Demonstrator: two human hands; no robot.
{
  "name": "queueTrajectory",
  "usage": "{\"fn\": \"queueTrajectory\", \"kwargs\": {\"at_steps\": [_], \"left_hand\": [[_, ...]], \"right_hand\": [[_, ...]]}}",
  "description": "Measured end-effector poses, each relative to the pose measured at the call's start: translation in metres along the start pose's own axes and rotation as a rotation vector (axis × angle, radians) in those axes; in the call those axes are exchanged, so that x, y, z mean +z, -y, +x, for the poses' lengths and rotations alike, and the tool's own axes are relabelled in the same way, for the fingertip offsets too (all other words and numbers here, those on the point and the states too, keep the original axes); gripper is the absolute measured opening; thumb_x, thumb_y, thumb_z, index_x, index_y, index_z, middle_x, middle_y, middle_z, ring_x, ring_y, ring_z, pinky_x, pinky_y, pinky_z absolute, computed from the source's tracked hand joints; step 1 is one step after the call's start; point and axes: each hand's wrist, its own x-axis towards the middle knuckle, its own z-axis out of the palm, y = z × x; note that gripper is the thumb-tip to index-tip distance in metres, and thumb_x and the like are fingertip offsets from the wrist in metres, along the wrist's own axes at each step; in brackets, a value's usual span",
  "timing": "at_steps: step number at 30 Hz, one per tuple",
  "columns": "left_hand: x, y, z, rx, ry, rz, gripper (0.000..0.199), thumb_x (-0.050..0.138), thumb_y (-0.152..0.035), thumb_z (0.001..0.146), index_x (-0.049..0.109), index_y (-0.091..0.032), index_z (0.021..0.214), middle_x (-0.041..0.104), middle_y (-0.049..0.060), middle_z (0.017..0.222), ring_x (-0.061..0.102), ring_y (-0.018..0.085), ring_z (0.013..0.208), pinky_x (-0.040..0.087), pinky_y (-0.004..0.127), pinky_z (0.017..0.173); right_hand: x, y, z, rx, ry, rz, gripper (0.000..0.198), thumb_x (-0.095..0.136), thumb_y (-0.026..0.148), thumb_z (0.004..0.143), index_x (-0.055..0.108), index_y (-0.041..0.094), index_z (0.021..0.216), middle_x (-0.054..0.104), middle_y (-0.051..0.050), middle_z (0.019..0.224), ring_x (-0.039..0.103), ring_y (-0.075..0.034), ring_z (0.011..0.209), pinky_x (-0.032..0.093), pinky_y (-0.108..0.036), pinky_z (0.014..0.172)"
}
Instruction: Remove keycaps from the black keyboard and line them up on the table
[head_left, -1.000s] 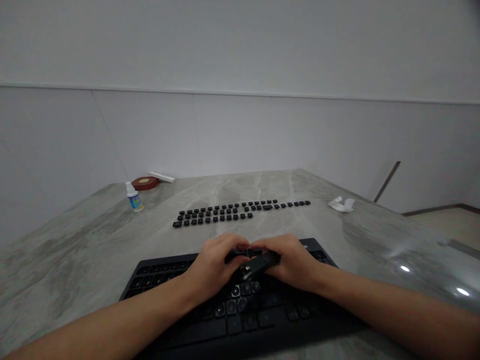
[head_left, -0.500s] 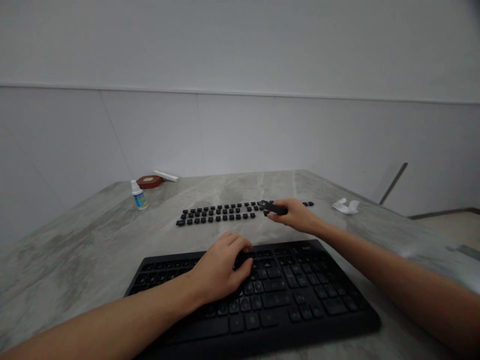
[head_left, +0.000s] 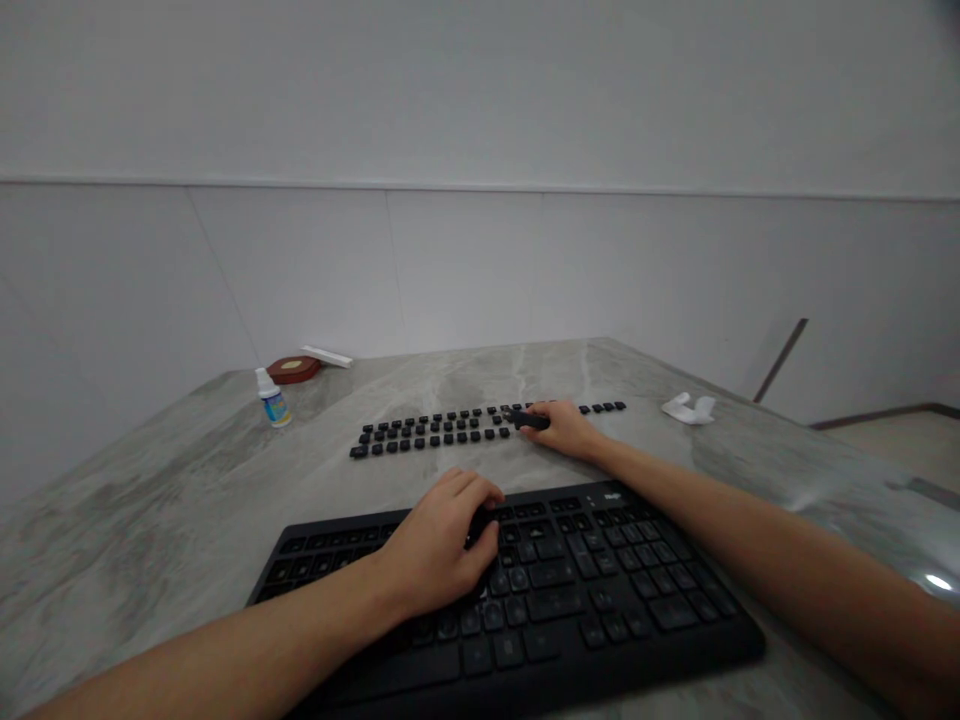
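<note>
Keycaps (head_left: pixel 434 441) seemed mid-layout, needing careful spacing; right hand (head_left: pixel 566 430) gripped a dark tool (head_left: pixel 532 420), left hand (head_left: pixel 441 540) curled over the keyboard (head_left: pixel 556 602), fingers' hold unclear.

The keyboard (head_left: pixel 559 602) looks matt plastic, the tabletop (head_left: pixel 187 480) glossy stone.

Two hands (head_left: pixel 442 545) (head_left: pixel 564 428) — one keyboard (head_left: pixel 570 580), one bottle (head_left: pixel 274 402).

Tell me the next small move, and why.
Probably settle the tip of the black tool among the loose keycaps, because the right hand holds it at their rows; the left hand is on the keyboard. Whether the tip grips a keycap is unclear.
</note>
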Motion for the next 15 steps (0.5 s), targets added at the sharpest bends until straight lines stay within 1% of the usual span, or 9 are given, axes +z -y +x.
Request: {"fn": "queueTrajectory", "kwargs": {"at_steps": [8,15], "left_hand": [[0.0011,0.0003,0.0004,0.022,-0.017,0.027,0.018,0.052,-0.011,0.083,0.056,-0.017,0.099,0.061,0.005,0.098,0.054,0.020,0.097,0.047,0.037,0.089],[0.0009,0.0008,0.0000,0.036,-0.006,0.063,0.019,0.053,-0.012,0.083,0.057,-0.016,0.102,0.062,0.006,0.101,0.054,0.021,0.098,0.047,0.038,0.091]], "right_hand": [[0.0026,-0.0041,0.0030,-0.018,0.041,-0.024,0.024,0.061,0.027,0.077,0.073,0.015,0.093,0.070,-0.005,0.082,0.062,-0.018,0.076,0.042,-0.026,0.069],[-0.0002,-0.0002,0.0021,-0.015,0.067,-0.071,0.025,0.061,0.028,0.077,0.073,0.015,0.094,0.071,-0.007,0.083,0.063,-0.019,0.076,0.041,-0.027,0.067]]}}
